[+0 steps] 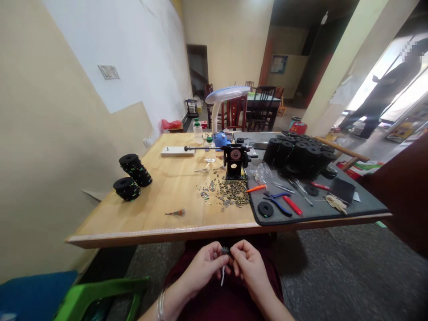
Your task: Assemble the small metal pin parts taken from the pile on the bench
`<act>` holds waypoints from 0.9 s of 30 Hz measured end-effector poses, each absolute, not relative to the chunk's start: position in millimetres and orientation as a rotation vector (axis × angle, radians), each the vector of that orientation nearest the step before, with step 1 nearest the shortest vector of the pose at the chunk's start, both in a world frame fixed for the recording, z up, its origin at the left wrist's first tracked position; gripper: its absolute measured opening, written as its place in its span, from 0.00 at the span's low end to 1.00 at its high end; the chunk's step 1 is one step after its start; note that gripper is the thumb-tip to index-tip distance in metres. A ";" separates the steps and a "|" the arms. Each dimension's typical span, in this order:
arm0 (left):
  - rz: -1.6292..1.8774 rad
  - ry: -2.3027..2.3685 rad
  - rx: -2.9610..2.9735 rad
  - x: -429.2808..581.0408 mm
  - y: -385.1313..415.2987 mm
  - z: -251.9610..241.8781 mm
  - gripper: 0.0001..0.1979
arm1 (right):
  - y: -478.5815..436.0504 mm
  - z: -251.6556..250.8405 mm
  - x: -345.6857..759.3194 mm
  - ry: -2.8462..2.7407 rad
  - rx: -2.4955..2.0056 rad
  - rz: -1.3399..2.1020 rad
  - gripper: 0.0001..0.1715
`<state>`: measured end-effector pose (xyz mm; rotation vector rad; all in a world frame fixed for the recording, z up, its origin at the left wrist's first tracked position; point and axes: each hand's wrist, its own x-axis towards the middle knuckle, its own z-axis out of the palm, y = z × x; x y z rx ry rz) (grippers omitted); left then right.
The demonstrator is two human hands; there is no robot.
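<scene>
Over my lap, just below the table's front edge, both hands are closed in a pinch on a small dark piece [226,250]. My left hand [207,262] grips its left side and my right hand [248,262] its right side. What kind of thing it is I cannot make out, since the fingers cover much of it. A thin white strand [223,275] hangs down between the hands. On the table ahead lie many small metallic pieces [234,192], beside a brush [177,212] with an orange band. A black hand-cranked winder [234,162] stands behind them.
Blue-handled pliers [282,203], an orange tool [257,188] and a black foam spool [265,209] lie on the grey mat [361,200]. Stacked black spools [301,154] stand behind; more spools [135,169] stand left. A lamp [219,111] rises behind the winder. A person [384,89] stands far right.
</scene>
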<state>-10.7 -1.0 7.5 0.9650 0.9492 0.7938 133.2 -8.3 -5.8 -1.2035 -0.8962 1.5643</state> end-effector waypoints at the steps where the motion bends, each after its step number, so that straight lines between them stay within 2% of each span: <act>1: 0.793 0.949 0.967 -10.3 -1.2 7.1 0.19 | -8.2 -5.9 132.9 -0.899 -1.191 1.574 0.26; 9: 0.806 0.925 0.963 -7.8 -0.7 6.9 0.21 | -7.6 -10.8 131.5 -0.929 -1.165 1.554 0.26; 19: 0.858 1.016 0.981 -4.3 -1.5 11.7 0.13 | -7.8 -6.8 130.7 -0.973 -1.227 1.494 0.27; 27: 0.896 1.051 0.931 -6.2 0.4 6.1 0.11 | -11.1 -8.9 135.7 -1.078 -1.278 1.313 0.22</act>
